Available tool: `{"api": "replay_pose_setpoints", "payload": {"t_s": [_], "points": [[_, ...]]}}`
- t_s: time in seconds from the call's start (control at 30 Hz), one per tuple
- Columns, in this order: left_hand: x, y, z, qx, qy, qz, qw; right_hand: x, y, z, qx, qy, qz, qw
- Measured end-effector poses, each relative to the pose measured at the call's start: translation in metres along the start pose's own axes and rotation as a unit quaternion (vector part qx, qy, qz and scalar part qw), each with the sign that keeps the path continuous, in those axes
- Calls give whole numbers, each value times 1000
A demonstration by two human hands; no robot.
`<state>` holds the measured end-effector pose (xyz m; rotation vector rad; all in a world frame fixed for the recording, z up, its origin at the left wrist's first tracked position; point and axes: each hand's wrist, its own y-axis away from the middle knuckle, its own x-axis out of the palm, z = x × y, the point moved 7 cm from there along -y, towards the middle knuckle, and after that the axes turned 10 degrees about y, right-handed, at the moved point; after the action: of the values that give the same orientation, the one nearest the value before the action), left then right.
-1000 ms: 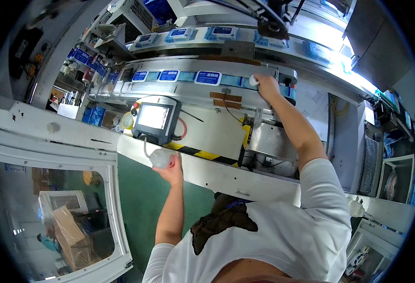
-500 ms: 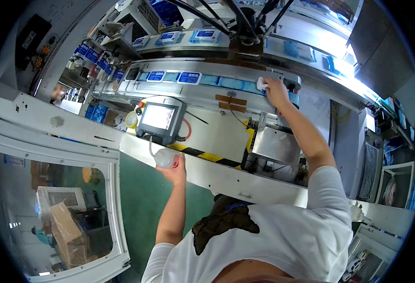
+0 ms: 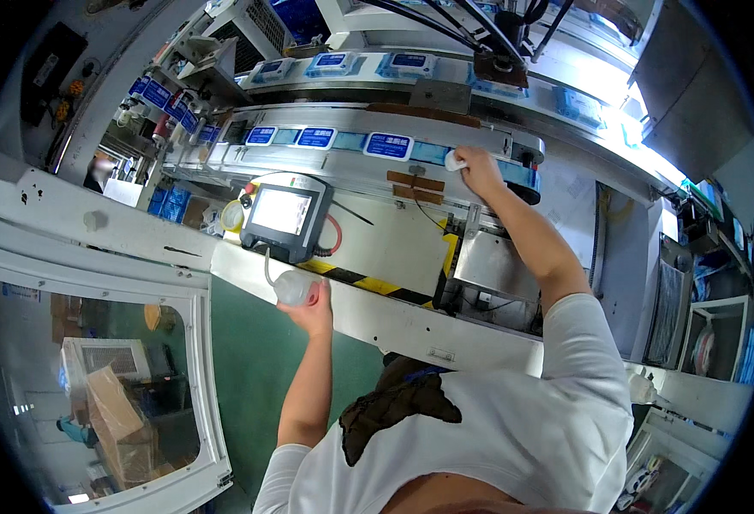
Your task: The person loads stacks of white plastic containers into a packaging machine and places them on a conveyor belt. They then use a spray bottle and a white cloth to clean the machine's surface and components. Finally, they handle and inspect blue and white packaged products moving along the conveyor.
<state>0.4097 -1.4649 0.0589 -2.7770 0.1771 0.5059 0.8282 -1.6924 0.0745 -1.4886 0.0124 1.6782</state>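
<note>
Both grips were closed — left fingers [image 3: 324,298] round a spouted bottle [image 3: 293,288], right fingers [image 3: 471,155] round a white wad [image 3: 453,160], apparently wiping the blue strip [image 3: 429,153]; another stroke needed pressure.

upper conveyor [image 3: 368,68]: blown-out glare toward two o'clock
touchscreen [image 3: 280,211]: glowing, washed white, ten o'clock
door frame [image 3: 206,377]: bowed by fisheye, eight o'clock
corners: black, vignetted

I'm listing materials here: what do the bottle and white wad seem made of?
The bottle in the left hand: probably smooth plastic; its walls look translucent. The wad in the right hand: perhaps matte cloth or paper, showing no gloss; too small to tell.
</note>
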Motion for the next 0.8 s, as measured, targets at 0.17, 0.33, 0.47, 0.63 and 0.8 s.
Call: {"api": "replay_pose_setpoints", "payload": {"t_s": [0.17, 0.33, 0.47, 0.63, 0.8], "points": [[0, 0, 5, -17, 5, 2, 1000, -22, 10, -17, 87, 72, 24, 993], [0, -1, 3, 0, 28, -2, 1000, -32, 1, -24, 56, 8, 129, 990], [-1, 0, 6, -22, 2, -7, 1000, -14, -10, -5, 26, 53, 102, 993], [-1, 1, 3, -14, -14, -5, 1000, 2, -9, 2, 99, 79, -23, 992], [-1, 1, 3, -33, -11, -2, 999, 7, -14, -5, 114, 79, -21, 990]]}}
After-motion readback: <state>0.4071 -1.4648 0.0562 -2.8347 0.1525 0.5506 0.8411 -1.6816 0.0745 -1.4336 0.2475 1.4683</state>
